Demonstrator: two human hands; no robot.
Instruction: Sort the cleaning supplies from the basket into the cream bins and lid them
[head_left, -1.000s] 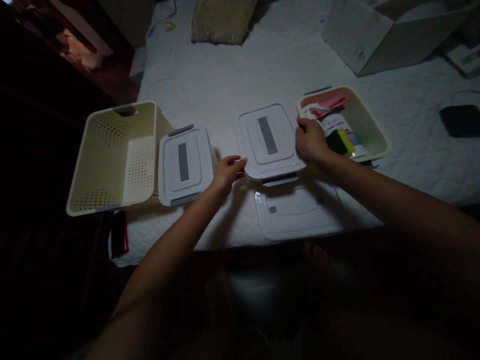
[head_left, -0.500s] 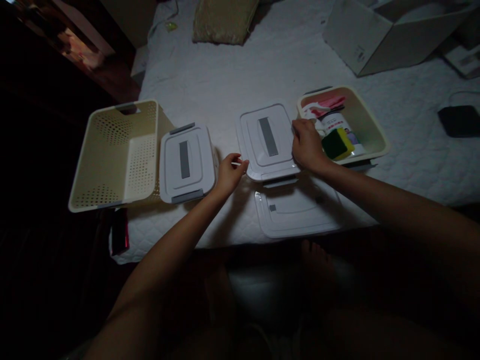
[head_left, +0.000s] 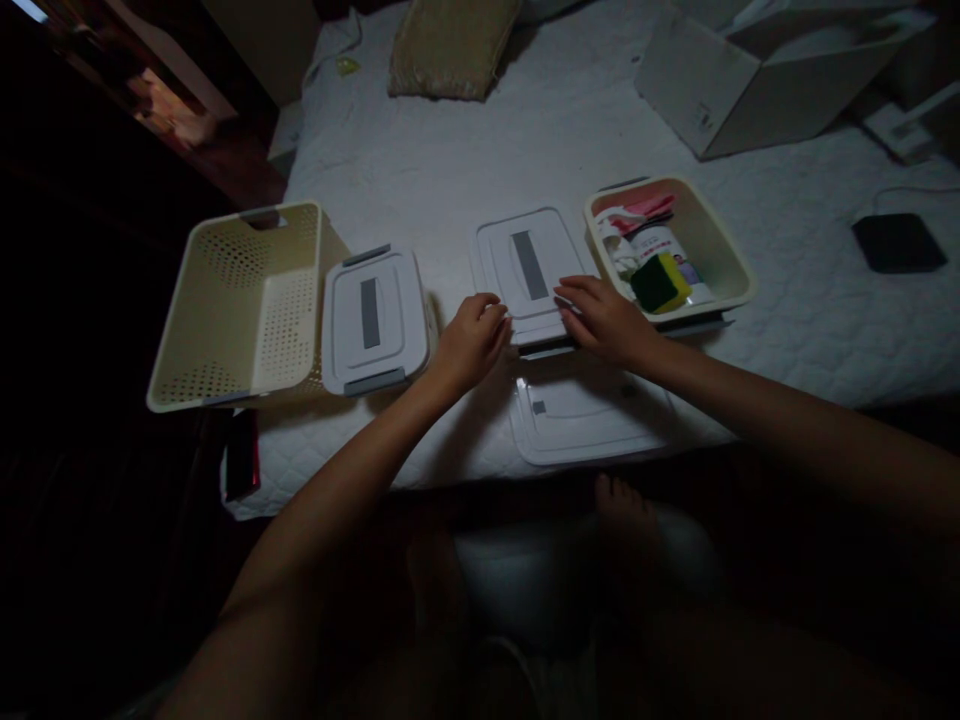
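A white lid (head_left: 534,255) with a grey strip lies over a storage box in the middle of the bed. At its front left corner is my left hand (head_left: 472,342), fingers slightly bent and apart, touching the edge. My right hand (head_left: 609,318) lies with spread fingers on the front right part of that lid. Neither hand grips anything. In front, another white lid (head_left: 585,420) rests flat near the bed's edge. To the right, an open cream box (head_left: 716,255) holds a yellow-green sponge (head_left: 660,283), a white bottle (head_left: 656,240) and a pink cloth (head_left: 646,210).
A closed lidded box (head_left: 375,320) stands on the left, beside a perforated cream basket (head_left: 289,300). A red-edged phone (head_left: 242,455) lies at the bed's front corner. Further back are a cushion (head_left: 450,45), a white carton (head_left: 697,85) and a dark flat device (head_left: 898,243).
The middle lid now sits lower at its front. My right hand has moved from the lid's right side to its front right part; my left fingers have shifted onto the front left corner.
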